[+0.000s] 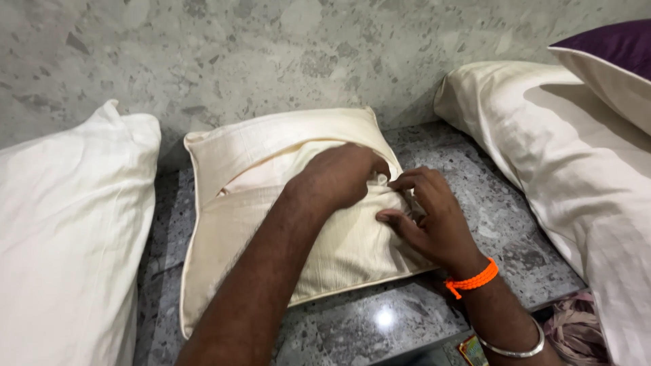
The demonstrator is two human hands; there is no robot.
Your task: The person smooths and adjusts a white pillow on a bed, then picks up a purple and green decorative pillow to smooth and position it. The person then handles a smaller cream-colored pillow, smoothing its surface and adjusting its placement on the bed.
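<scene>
Both hands worked at one cream cushion cover (271,224) lying on the grey stone bench (380,318): the left hand (342,176) bunched its flap fabric, the right hand (434,220) pinched the opening's edge just beside it.

The cream cushion cover (339,251) was matt woven cloth (faintly ribbed); the grey speckled stone ledge (380,318) looked polished, glossy.

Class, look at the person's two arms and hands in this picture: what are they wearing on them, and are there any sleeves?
Both forearms are bare, with no sleeves in view. The left hand has nothing on it or its wrist. The right hand has an orange braided cord bracelet at the wrist and, farther up the forearm, a thin silver metal bangle. No gloves are worn.
</scene>
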